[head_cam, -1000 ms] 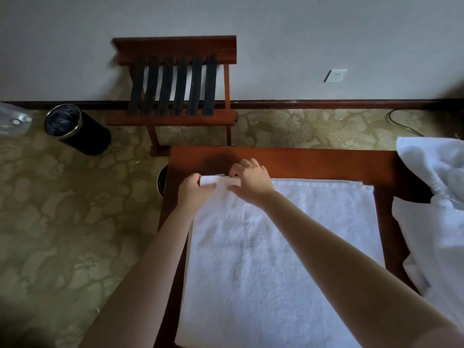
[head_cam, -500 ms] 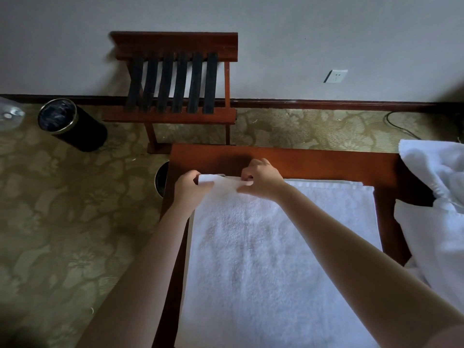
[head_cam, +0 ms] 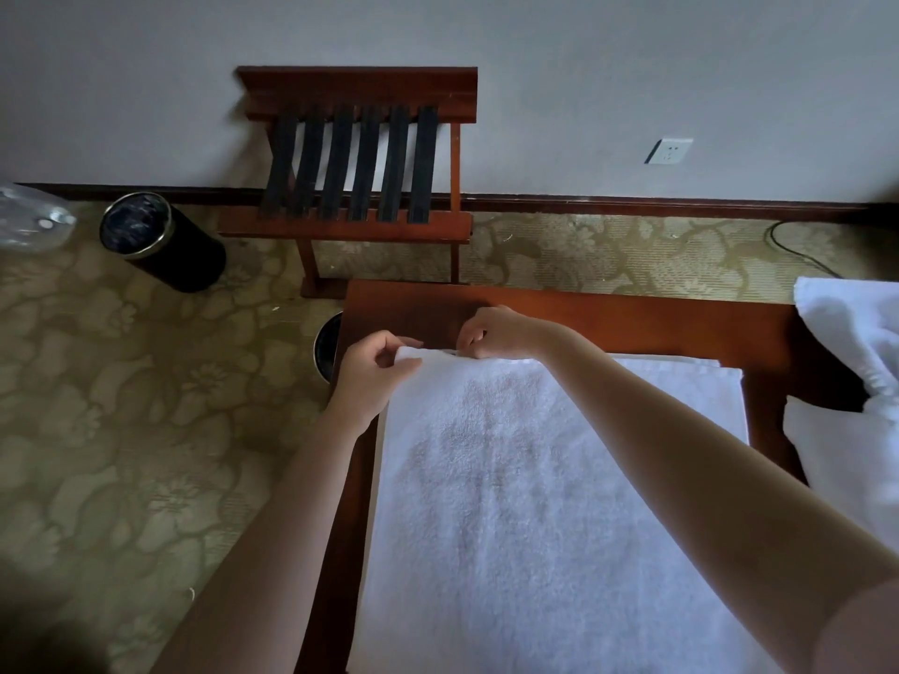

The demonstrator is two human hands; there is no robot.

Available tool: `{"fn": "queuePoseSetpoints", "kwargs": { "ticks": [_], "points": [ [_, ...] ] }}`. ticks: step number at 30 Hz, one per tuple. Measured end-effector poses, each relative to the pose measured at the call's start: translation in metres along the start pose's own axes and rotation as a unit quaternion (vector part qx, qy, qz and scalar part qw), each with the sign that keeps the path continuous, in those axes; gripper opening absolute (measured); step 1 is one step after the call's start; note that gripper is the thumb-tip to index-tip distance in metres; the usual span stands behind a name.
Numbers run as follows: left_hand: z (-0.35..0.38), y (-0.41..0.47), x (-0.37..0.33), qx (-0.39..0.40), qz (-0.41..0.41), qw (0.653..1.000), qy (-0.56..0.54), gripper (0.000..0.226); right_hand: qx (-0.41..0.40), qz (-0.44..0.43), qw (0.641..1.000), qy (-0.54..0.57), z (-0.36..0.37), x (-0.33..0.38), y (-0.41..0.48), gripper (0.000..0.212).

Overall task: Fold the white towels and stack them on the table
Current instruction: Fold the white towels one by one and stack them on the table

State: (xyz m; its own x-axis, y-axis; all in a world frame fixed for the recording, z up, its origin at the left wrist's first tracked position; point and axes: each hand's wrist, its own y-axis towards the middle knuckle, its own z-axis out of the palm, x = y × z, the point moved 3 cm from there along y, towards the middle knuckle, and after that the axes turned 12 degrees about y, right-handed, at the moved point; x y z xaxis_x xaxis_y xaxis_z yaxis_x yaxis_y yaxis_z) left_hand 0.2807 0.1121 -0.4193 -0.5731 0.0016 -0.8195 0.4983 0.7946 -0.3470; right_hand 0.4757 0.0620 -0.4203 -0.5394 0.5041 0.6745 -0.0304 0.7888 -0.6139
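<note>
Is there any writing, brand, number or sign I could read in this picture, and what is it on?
None can be read. The white towel, the wall socket and the black bin show no print; the clear plastic thing at far left is too blurred to tell.

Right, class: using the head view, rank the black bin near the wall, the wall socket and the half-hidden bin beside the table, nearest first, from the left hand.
1. Half-hidden bin, just left of the left hand.
2. Black bin, further left, near the wall.
3. Wall socket, right, on the far wall.
</note>
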Motion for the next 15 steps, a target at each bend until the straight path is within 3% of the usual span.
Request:
{"fn": "queuePoseSetpoints", "kwargs": {
  "ticks": [4,8,12,15],
  "points": [
    [0.003,0.001,0.006,-0.023,-0.034,0.999,0.033,0.010,-0.033,-0.028,0.999,0.022,0.001,-0.003,0.005,0.014],
    [0.005,0.003,0.006,-0.066,-0.043,0.995,0.061,0.014,-0.067,-0.029,0.994,0.079,0.005,-0.010,0.006,0.023],
    [0.006,0.011,0.009,-0.060,-0.070,0.994,0.059,0.015,-0.086,-0.028,0.991,0.102,0.007,-0.016,0.000,0.016],
    [0.005,0.016,0.012,-0.043,-0.103,0.993,0.035,0.032,-0.061,-0.015,0.996,0.064,0.004,-0.025,-0.012,0.036]
  ]
}}
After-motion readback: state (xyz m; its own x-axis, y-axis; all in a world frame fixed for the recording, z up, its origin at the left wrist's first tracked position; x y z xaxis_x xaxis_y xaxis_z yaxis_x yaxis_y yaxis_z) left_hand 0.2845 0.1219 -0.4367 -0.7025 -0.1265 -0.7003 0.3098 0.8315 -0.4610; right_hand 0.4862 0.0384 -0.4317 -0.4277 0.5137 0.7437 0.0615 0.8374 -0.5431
